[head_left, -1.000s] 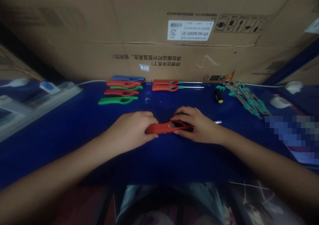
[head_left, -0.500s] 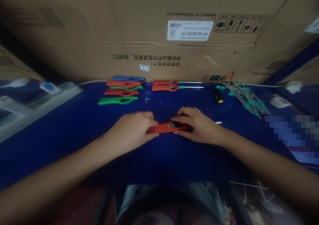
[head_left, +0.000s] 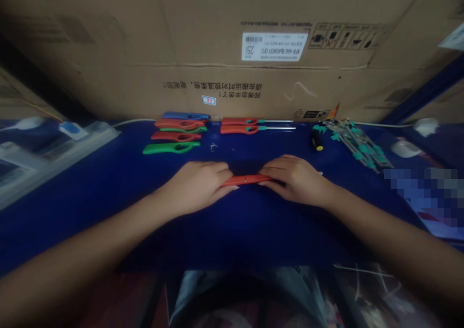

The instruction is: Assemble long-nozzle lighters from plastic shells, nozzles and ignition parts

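Between my two hands lies a red long-nosed lighter (head_left: 246, 179), turned so its narrow edge faces me. My left hand (head_left: 201, 185) pinches its handle end, thumb below and fingers above. My right hand (head_left: 299, 180) is closed round the other end, covering the trigger opening. Just the tip of its metal tube shows past the right hand. Farther back, two red lighters (head_left: 237, 129) with metal tubes and teal triggers lie side by side. To their left are several lighter handles without tubes, among them a green handle (head_left: 170, 148) and a blue handle (head_left: 184, 115).
A cardboard sheet (head_left: 203, 37) stands along the back of the blue table (head_left: 217, 236). At right lie a black and yellow screwdriver (head_left: 317, 141) and a pile of metal tubes with teal parts (head_left: 362, 146). A clear plastic rail (head_left: 72, 156) runs along the left.
Both hands have rolled the red lighter from its broad side onto its narrow edge. The trigger opening, visible before, is now out of sight.
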The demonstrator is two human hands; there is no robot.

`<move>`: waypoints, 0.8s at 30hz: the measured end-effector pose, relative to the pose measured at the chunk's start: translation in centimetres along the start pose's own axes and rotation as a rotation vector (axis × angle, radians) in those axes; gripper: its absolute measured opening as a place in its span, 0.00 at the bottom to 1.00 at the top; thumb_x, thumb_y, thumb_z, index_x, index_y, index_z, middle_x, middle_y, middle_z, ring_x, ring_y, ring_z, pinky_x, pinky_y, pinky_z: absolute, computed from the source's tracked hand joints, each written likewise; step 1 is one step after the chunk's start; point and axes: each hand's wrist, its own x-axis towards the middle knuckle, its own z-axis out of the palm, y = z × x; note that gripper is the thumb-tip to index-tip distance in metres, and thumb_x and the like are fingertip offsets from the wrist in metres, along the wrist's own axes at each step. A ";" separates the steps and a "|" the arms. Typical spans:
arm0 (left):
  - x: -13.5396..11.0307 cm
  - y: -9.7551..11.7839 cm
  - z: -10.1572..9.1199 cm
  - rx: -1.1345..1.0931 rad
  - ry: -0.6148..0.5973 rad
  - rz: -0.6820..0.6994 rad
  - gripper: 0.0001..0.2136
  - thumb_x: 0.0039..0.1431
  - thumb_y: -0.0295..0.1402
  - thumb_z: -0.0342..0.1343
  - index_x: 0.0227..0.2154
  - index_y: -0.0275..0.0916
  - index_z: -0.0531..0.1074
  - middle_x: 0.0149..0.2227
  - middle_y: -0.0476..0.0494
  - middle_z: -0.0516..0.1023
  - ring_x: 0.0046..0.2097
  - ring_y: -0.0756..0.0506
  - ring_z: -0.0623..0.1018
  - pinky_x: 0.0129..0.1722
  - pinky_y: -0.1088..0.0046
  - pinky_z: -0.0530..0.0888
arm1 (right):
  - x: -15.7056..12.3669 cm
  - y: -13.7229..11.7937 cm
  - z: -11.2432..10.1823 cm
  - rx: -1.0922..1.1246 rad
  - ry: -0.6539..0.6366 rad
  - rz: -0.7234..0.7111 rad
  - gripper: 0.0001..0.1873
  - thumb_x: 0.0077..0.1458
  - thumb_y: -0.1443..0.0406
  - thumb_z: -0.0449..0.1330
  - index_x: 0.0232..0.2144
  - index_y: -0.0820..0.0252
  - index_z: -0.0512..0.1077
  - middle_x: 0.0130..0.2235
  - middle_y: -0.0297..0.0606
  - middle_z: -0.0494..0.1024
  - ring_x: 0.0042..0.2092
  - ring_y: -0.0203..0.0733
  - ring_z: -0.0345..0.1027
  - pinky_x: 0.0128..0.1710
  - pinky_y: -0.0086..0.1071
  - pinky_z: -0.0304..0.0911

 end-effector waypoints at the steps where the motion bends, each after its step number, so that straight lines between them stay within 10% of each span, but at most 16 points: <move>1: 0.0 0.0 0.2 0.006 0.014 0.008 0.18 0.73 0.43 0.45 0.42 0.39 0.76 0.39 0.46 0.78 0.40 0.44 0.80 0.36 0.70 0.71 | -0.1 0.0 0.0 -0.008 0.007 0.009 0.13 0.67 0.60 0.55 0.43 0.62 0.76 0.42 0.42 0.82 0.41 0.43 0.76 0.41 0.37 0.63; 24: 0.3 -0.8 0.4 0.020 0.143 -0.004 0.17 0.73 0.42 0.43 0.42 0.39 0.75 0.38 0.45 0.78 0.38 0.44 0.79 0.32 0.70 0.69 | -0.3 0.1 -1.2 -0.045 0.140 0.074 0.11 0.65 0.58 0.57 0.35 0.60 0.70 0.33 0.38 0.77 0.31 0.41 0.70 0.34 0.35 0.60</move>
